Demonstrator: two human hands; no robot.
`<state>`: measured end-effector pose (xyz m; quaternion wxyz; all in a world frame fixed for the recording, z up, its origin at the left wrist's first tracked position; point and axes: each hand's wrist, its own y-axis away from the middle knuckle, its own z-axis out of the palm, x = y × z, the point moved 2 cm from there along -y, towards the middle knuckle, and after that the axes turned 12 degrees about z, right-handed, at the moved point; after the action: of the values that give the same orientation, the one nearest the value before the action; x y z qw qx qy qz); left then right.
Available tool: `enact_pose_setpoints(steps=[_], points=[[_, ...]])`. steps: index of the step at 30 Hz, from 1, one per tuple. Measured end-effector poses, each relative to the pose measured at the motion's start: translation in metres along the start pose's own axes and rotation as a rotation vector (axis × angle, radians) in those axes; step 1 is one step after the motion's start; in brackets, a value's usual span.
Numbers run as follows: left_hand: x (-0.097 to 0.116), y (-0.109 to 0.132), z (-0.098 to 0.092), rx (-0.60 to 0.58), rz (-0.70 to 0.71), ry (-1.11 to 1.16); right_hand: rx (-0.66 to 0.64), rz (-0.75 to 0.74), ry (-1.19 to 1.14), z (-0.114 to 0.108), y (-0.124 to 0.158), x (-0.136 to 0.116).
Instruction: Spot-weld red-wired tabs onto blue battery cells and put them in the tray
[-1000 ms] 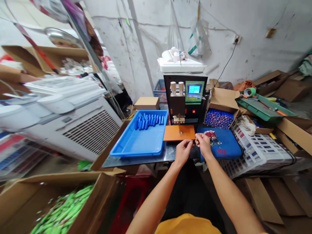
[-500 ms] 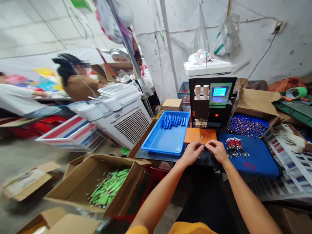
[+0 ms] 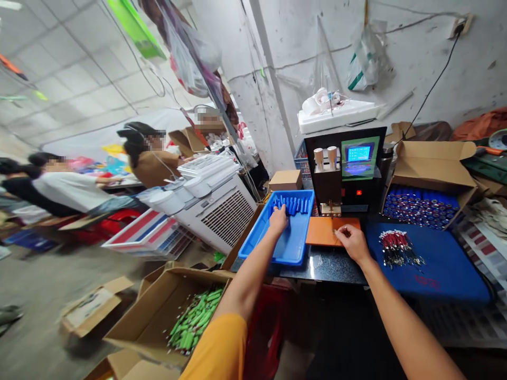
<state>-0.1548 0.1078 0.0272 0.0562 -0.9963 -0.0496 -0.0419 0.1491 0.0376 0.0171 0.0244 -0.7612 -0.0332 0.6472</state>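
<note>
My left hand (image 3: 278, 220) reaches into the blue tray (image 3: 287, 247) and rests at the row of blue cylindrical cells (image 3: 293, 205) at its far end; its fingers are hidden by the back of the hand. My right hand (image 3: 350, 240) lies at the near edge of the orange plate (image 3: 322, 235) under the black welding machine (image 3: 344, 169), fingers curled in a pinch on something too small to name. A bundle of red-and-black wires (image 3: 398, 251) lies on the blue mat (image 3: 435, 269) just right of that hand.
A cardboard box of blue cells (image 3: 422, 207) stands right of the machine. On the floor at left is a box of green cells (image 3: 195, 320). A white air cooler (image 3: 216, 203) stands left of the bench. Two people (image 3: 63, 187) work at tables in the far left.
My hands were together at the plate's near edge. The left hand has moved left into the blue tray up to the cells; the right hand stays by the plate. The view has swung left.
</note>
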Motion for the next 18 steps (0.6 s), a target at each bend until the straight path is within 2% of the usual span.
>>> enact_pose_setpoints(steps=[5,9,12,15,18], points=[[0.002,0.003,0.012,0.013,-0.031,-0.006,0.011,-0.009,-0.014,-0.002,0.002,-0.004],[-0.001,0.015,0.010,-0.077,-0.084,0.005,0.012,-0.009,-0.034,-0.002,0.002,-0.004],[-0.002,0.030,0.003,-0.130,-0.074,-0.009,0.015,-0.007,-0.055,-0.003,0.001,-0.003],[0.002,0.049,-0.011,-0.033,-0.002,0.045,0.022,0.013,-0.107,-0.005,0.001,-0.004],[0.018,0.069,-0.029,0.158,0.086,0.252,0.025,0.060,-0.197,-0.008,0.000,-0.007]])
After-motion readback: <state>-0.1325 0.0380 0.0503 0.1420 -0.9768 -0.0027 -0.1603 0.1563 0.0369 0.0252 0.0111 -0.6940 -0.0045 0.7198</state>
